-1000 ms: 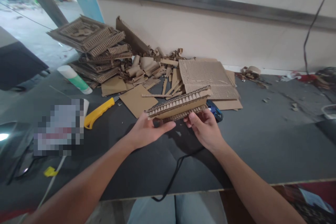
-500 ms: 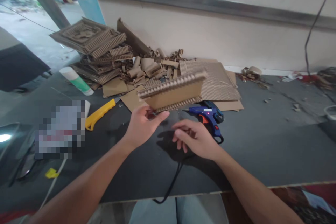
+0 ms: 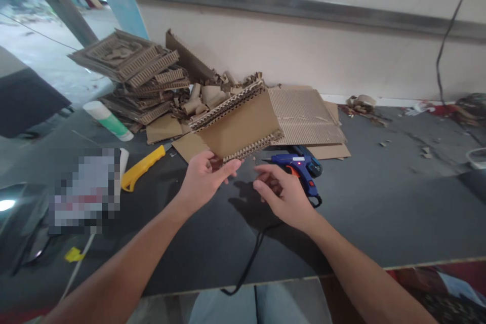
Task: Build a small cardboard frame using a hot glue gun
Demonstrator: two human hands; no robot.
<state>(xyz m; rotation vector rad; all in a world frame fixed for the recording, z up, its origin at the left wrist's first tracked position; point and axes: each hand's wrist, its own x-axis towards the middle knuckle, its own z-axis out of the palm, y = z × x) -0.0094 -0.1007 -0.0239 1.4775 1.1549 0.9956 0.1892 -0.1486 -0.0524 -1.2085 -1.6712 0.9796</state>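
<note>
My left hand (image 3: 205, 177) grips a cardboard panel (image 3: 243, 124) by its near left corner, thumb on top. The panel has raised corrugated strips along its near and far edges, and its flat brown face is tilted toward me above the table. To the right, my right hand (image 3: 284, 190) hovers with fingers loosely curled and apart, holding nothing. Just beyond it lies a blue hot glue gun (image 3: 299, 162) with an orange trigger and a lit red light. A yellow utility knife (image 3: 144, 167) rests left of my left hand.
Stacked cardboard frames (image 3: 129, 71) stand at the back left beside cardboard scraps (image 3: 205, 96). Flat corrugated sheets (image 3: 304, 116) lie behind the glue gun. A white and green tube (image 3: 108, 120) and a blurred-out object (image 3: 85, 190) are on the left. A black cable (image 3: 254, 253) crosses the front edge.
My left hand has tilted the cardboard panel, so more of its flat face shows and its far edge sits higher and further left. My right hand has shifted slightly, its fingers opening a little.
</note>
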